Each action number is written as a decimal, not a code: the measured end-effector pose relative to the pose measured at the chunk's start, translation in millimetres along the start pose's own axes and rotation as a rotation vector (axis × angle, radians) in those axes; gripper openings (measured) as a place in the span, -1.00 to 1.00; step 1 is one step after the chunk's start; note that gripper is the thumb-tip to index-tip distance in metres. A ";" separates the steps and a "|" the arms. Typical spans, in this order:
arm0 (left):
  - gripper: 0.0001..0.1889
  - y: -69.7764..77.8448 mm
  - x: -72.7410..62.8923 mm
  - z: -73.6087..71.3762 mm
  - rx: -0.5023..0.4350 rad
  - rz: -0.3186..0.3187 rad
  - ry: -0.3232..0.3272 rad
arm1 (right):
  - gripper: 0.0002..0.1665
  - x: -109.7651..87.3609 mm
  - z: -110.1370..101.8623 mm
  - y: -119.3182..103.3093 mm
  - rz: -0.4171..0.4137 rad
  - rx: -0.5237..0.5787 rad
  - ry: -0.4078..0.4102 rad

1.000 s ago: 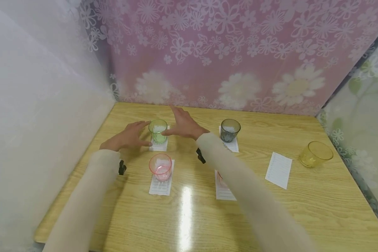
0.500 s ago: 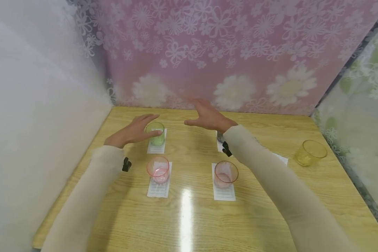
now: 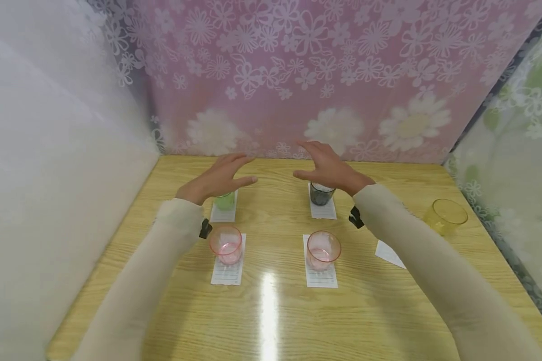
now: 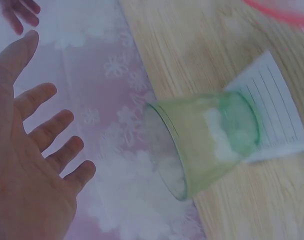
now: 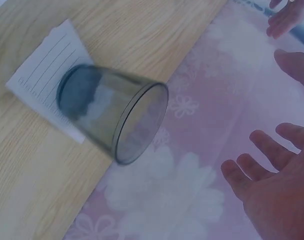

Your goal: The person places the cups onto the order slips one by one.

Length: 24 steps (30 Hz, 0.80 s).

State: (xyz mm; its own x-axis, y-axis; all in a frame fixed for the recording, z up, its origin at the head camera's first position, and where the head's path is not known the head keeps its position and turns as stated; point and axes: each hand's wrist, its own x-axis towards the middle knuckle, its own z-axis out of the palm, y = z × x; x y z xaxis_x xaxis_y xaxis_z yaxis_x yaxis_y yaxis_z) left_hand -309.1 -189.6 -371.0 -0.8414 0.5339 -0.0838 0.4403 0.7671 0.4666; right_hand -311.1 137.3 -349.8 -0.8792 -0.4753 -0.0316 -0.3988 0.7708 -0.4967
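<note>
My left hand (image 3: 221, 176) hovers above the green glass (image 4: 207, 140), its fingers spread and nothing in them. That glass stands on a lined paper slip (image 4: 272, 105) and has something white in it. Over by the dark grey glass (image 5: 112, 110), my right hand (image 3: 331, 168) is also raised, fingers apart and empty. A paper slip (image 5: 47, 70) lies under the grey glass too. In the head view the left hand hides the green glass's top, and the right hand covers part of the grey glass's rim.
Two pink glasses, the left one (image 3: 226, 245) and the right one (image 3: 323, 250), stand on paper slips nearer the front. A yellow glass (image 3: 449, 213) is at the right, partly behind the right sleeve (image 3: 415, 250). Beside it lies another paper slip (image 3: 388, 253). A flowered curtain (image 3: 271, 75) backs the table.
My right hand has moved right, from beside the green glass to the grey one. My left hand has lifted and shifted right over the green glass. The glasses stay in place.
</note>
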 end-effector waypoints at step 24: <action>-0.26 94.0 58.9 37.0 0.111 0.152 -0.095 | 0.07 -67.9 -28.3 66.7 0.102 0.006 0.080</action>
State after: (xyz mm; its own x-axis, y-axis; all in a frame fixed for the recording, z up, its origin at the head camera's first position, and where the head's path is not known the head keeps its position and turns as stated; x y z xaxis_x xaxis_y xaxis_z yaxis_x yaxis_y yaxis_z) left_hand -305.7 -72.8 -364.7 -0.7318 0.6734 -0.1050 0.5960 0.7070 0.3807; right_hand -285.4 233.0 -356.3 -0.9332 -0.3592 -0.0129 -0.3051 0.8106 -0.4999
